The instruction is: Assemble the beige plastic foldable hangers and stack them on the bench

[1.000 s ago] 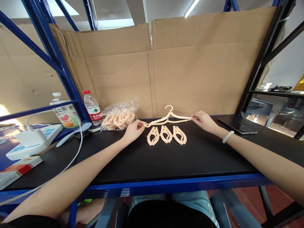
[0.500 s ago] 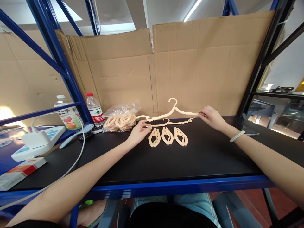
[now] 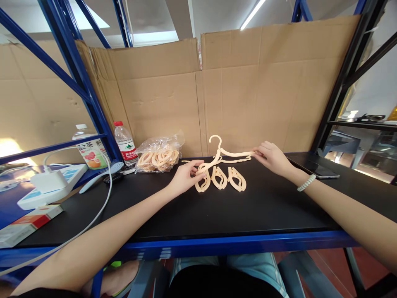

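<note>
Between my two hands a cream plastic folding hanger [image 3: 235, 154] is raised over the black table, its hook upward. My left hand [image 3: 183, 177] is closed on the end of its left arm, which tilts down toward me. My right hand [image 3: 271, 157] pinches the end of its right arm. Behind it an unfolded hanger [image 3: 233, 160] lies on the table, partly hidden. Three folded hangers lie in a row nearer me: a left one [image 3: 203, 185] partly covered by the held hanger and my left fingers, a middle one [image 3: 219, 181] and a right one [image 3: 237, 180].
A clear bag [image 3: 159, 155] of folded hangers lies at the back left, beside a red-capped water bottle [image 3: 125, 145]. A phone [image 3: 319, 170] lies beyond my right wrist. A white cable [image 3: 104, 203] crosses the left side. Cardboard [image 3: 248, 91] stands behind the table.
The held hanger has moved left and lower, and its left arm has swung down toward me. My left hand has risen and turned slightly around that arm; my right hand has shifted left.
</note>
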`<control>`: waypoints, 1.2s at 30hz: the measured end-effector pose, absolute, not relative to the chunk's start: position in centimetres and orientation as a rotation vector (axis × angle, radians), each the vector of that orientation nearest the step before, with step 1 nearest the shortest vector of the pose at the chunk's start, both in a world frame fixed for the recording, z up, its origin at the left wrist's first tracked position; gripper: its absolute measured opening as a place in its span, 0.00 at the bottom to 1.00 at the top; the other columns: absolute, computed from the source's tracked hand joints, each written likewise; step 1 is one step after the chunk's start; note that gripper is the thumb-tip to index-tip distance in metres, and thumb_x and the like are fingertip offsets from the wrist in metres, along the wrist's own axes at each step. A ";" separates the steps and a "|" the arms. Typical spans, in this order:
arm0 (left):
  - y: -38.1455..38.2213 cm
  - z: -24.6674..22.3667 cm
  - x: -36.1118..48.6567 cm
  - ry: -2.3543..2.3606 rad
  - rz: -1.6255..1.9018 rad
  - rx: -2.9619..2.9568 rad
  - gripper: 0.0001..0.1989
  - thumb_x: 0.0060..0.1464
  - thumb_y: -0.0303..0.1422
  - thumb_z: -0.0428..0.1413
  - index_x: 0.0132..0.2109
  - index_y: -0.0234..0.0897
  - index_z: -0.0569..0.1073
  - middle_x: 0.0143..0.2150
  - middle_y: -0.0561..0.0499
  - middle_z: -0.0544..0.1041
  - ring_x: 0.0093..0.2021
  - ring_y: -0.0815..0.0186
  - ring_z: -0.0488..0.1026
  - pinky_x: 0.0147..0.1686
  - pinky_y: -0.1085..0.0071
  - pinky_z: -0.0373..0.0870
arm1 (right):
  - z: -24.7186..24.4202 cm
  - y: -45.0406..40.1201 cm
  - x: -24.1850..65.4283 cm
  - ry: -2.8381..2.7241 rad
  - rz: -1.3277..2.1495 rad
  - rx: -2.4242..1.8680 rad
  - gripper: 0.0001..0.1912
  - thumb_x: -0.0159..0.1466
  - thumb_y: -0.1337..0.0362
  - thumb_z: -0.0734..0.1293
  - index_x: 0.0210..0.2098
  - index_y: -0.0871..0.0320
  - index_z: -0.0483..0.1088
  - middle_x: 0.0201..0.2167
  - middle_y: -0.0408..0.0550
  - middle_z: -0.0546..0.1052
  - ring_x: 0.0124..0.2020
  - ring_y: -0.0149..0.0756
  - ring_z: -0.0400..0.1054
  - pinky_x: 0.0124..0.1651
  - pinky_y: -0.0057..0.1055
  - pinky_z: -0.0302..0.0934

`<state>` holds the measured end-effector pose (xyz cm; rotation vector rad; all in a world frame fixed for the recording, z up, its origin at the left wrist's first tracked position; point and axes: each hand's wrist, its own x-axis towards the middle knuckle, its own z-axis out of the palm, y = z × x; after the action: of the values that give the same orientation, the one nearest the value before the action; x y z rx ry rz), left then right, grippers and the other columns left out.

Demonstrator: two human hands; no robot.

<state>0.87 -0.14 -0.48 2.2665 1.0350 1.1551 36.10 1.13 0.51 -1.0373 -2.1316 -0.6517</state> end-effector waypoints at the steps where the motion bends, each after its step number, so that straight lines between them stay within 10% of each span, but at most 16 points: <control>1: -0.1 -0.5 0.8 1.033 1.178 2.258 0.21 0.50 0.37 0.60 0.51 0.36 0.72 0.44 0.45 0.79 0.39 0.62 0.77 0.42 0.63 0.75 | 0.5 1.0 36.0 -2.121 -0.654 -1.043 0.14 0.70 0.58 0.56 0.36 0.57 0.69 0.27 0.49 0.69 0.33 0.41 0.62 0.36 0.35 0.55; 17: 0.1 0.1 0.5 1.027 1.209 2.223 0.17 0.54 0.36 0.55 0.50 0.36 0.73 0.39 0.47 0.79 0.38 0.62 0.77 0.40 0.64 0.75 | 0.4 0.6 35.7 -2.026 -0.879 -1.280 0.18 0.71 0.60 0.51 0.41 0.58 0.70 0.24 0.50 0.76 0.24 0.39 0.64 0.42 0.39 0.49; 24: -0.2 0.7 0.9 0.962 1.252 1.914 0.12 0.47 0.35 0.62 0.38 0.33 0.76 0.32 0.47 0.80 0.29 0.63 0.77 0.33 0.64 0.77 | 0.0 1.1 35.5 -2.019 -0.734 -1.216 0.15 0.70 0.63 0.52 0.31 0.56 0.65 0.30 0.51 0.74 0.36 0.43 0.65 0.44 0.39 0.54; 36: -0.7 1.3 1.0 0.928 1.441 1.337 0.03 0.48 0.24 0.61 0.34 0.31 0.76 0.31 0.48 0.80 0.36 0.65 0.80 0.53 0.61 0.73 | 1.0 -0.8 34.5 -1.804 -0.543 -1.145 0.14 0.68 0.60 0.55 0.29 0.55 0.64 0.27 0.50 0.72 0.32 0.41 0.64 0.37 0.36 0.56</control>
<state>0.96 -0.67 1.28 1.3372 0.9285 1.4413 34.48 -0.78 0.96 -1.1452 -1.8037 -0.5434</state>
